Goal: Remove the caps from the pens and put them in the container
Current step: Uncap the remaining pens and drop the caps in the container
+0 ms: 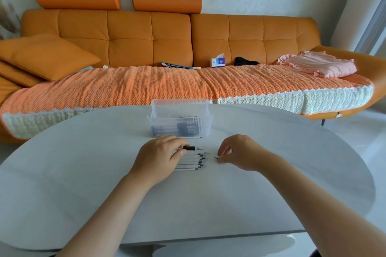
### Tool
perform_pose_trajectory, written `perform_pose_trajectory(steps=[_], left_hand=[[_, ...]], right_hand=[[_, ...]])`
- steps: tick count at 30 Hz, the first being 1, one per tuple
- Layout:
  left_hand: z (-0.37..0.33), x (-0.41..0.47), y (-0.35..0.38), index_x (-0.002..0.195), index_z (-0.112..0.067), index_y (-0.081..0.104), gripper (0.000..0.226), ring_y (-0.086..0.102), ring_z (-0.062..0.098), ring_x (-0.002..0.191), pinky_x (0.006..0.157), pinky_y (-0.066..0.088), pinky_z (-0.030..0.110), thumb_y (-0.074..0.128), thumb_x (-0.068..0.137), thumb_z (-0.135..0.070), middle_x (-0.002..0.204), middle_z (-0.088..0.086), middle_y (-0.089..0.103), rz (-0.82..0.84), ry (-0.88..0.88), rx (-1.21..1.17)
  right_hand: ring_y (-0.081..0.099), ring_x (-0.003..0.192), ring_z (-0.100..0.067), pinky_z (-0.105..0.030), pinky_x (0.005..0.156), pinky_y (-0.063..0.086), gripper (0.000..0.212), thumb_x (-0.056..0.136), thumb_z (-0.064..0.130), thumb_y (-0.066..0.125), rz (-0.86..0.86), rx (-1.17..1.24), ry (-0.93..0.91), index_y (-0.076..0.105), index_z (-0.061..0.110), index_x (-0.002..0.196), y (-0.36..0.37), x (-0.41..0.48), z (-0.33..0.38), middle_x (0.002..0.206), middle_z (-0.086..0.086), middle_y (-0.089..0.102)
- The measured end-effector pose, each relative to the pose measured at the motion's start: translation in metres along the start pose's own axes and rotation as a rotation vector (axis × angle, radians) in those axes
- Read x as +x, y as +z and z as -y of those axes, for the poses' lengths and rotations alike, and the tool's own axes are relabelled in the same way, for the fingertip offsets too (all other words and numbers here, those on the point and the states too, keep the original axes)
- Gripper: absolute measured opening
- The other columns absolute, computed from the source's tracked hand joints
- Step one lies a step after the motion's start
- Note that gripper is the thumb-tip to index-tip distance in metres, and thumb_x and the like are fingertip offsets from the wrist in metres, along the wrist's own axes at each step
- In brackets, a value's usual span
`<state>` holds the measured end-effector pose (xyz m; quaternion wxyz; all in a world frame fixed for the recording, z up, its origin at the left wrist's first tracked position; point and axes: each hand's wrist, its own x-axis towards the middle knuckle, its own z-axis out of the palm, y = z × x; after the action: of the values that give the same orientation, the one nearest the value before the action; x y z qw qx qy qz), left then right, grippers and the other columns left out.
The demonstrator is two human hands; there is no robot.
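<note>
On the far left of the orange sofa [129, 33], a matching cushion [46, 56] lies tilted against the backrest, above the knitted cover [146, 85] spread over the seat. In front of the sofa stands a white oval table [83, 194], and both forearms reach onto it from the near edge. The left hand [160, 158] lies palm down left of centre, its fingers curled round an uncapped pen [193, 148] whose black grip and bare tip point right. Behind that hand, towards the far edge, sits the clear plastic container [158, 110]; dark-ended pens lie in its bottom, but their number cannot be told. Just below the held pen, a row of white pens [192, 161] lies flat side by side, their dark ends to the right and their left ends hidden under the left hand. Just beside those ends, a small black cap [216, 158] is pinched between the thumb and fingertips of the right hand [240, 152], low over the tabletop; contact with the surface cannot be told. Further right on the sofa seat are a tissue box [217, 62], a black item [246, 61] and a folded pink cloth [319, 64].
</note>
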<state>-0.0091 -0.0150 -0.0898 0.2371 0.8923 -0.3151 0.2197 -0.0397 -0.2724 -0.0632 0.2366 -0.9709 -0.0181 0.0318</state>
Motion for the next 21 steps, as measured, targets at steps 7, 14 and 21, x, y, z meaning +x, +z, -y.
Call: perform_pose_trajectory(steps=[7, 14, 21], left_hand=[[-0.007, -0.002, 0.005, 0.089, -0.033, 0.07, 0.006, 0.053, 0.006, 0.07, 0.054, 0.031, 0.015, 0.069, 0.084, -0.03, 0.075, -0.018, 0.061, 0.013, 0.05, 0.032], [-0.007, -0.002, 0.007, 0.097, -0.029, 0.071, 0.012, 0.063, 0.014, 0.073, 0.056, 0.04, 0.023, 0.068, 0.085, -0.03, 0.082, -0.014, 0.067, -0.003, 0.117, 0.075], [-0.01, -0.002, 0.003, 0.091, -0.03, 0.067, 0.003, 0.059, 0.011, 0.076, 0.054, 0.044, 0.027, 0.064, 0.089, -0.03, 0.083, -0.014, 0.067, -0.001, 0.116, 0.073]], right_hand=[[0.06, 0.09, -0.006, -0.023, 0.08, 0.05, 0.023, 0.084, 0.044, 0.072, 0.052, -0.063, -0.036, 0.068, 0.036, 0.105, -0.003, -0.004, 0.001, 0.097, 0.017, 0.063], [0.054, 0.092, -0.005, -0.026, 0.081, 0.047, 0.025, 0.096, 0.044, 0.053, -0.036, -0.203, -0.291, 0.066, 0.036, 0.116, 0.003, -0.009, 0.023, 0.108, 0.014, 0.062], [0.06, 0.092, -0.017, -0.038, 0.078, 0.051, 0.03, 0.102, 0.037, 0.042, -0.055, -0.322, -0.304, 0.07, 0.027, 0.105, 0.008, -0.008, 0.033, 0.102, 0.008, 0.066]])
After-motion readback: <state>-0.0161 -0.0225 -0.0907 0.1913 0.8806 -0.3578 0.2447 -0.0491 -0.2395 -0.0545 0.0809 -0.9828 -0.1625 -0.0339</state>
